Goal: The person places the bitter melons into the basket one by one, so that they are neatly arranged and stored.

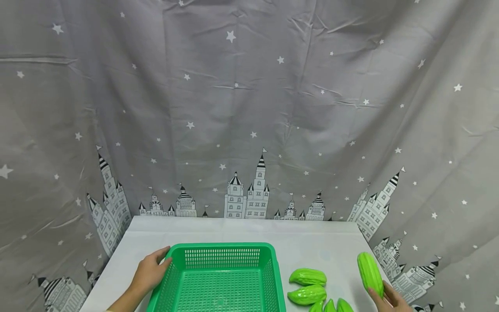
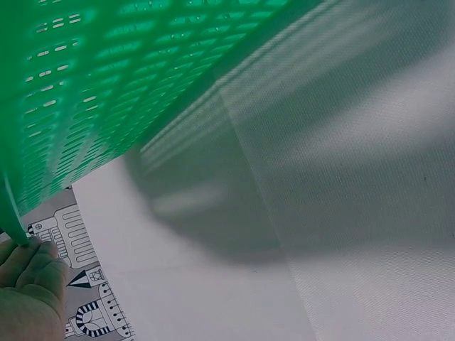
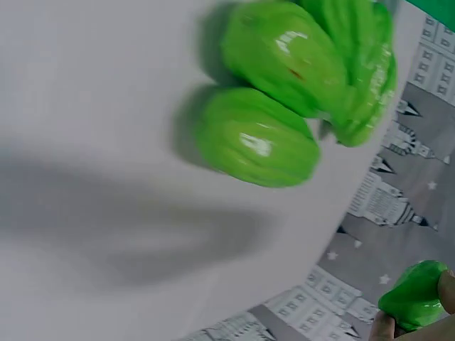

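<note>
While left fingers [image 1: 159, 255] grip basket [image 1: 222, 245], right fingers [image 1: 391, 294] hold gourd [image 1: 369, 274] tilted.

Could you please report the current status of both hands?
Left hand gripping green basket by its rim. Right hand holding one green gourd aloft. Other gourds on table, between that gourd and basket.

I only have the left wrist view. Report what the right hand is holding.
Observer: The right hand holds a green gourd.
Operator: Place it for me against the basket.
Observer: In the head view, it is off to the right of the basket, not over it.
Operator: Tell me what lies between them.
Observer: Five other gourds show there, three of them cut off by the bottom of the head view.
</note>
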A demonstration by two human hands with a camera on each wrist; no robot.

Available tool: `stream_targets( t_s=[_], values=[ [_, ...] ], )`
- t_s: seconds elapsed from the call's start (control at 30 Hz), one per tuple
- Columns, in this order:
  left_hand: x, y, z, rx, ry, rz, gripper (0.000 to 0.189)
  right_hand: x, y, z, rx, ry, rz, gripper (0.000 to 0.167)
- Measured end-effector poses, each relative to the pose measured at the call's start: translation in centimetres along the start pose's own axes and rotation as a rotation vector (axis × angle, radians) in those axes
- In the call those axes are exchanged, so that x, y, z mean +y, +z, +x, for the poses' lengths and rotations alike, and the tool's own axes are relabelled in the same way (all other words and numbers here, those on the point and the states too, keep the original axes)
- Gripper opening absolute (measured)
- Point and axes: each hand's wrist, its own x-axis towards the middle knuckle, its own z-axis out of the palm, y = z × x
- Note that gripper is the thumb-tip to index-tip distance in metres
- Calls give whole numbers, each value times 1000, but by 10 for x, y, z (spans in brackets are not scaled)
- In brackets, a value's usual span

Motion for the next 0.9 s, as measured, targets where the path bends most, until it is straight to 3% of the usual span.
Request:
stream_targets(
  t_s=[0.1,0.2,0.43,0.63,0.9],
  values=[
    [0,0,0,0,0,1,52,-34,2,-17,82,-58,-18,92],
    [-1,-1,0,-4,-5,0,52,-61,0,-28,127,-173,-56,78],
    [-2,-1,1,-2,-9,-1,52,-101,1,-32,146,-361,-74,66],
    [-1,0,1,2,-15,-3,52,-130,6,-33,104,-527,-80,61],
    [1,1,0,2,-10,-13,52,-153,15,-37,21,-638,-2,57]
  ],
)
